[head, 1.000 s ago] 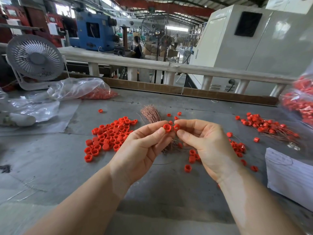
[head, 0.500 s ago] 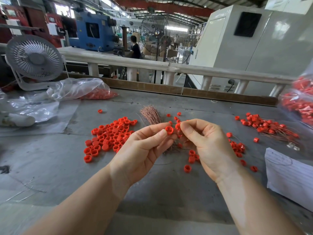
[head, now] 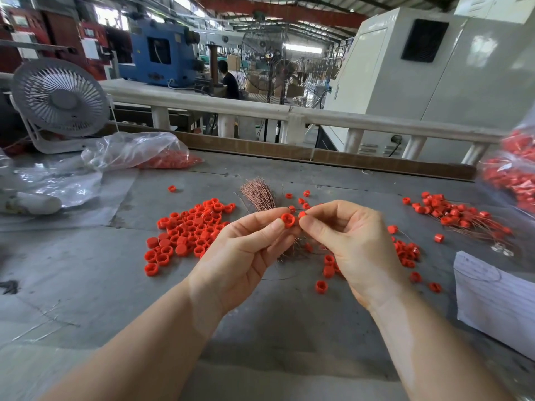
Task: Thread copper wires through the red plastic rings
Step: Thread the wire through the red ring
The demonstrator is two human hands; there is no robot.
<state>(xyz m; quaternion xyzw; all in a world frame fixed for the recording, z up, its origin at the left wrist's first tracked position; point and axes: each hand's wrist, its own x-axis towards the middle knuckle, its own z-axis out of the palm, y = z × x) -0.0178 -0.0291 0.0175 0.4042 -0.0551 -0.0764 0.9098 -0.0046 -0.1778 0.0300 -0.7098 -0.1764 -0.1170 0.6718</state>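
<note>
My left hand pinches a red plastic ring between thumb and forefinger, above the middle of the grey table. My right hand meets it from the right, its thumb and forefinger pinching a thin copper wire at the ring; the wire itself barely shows. A bundle of copper wires lies behind the hands. A heap of loose red rings spreads to the left. Rings with wires through them lie at the right.
A white desk fan stands at the far left. A clear bag with red rings lies beside it, another bag at the right edge. White paper sits near right. Scattered rings lie under my right hand.
Both hands have stayed together over the table. The ring and the right fingertips have shifted slightly; the right thumb now presses closer against the ring.
</note>
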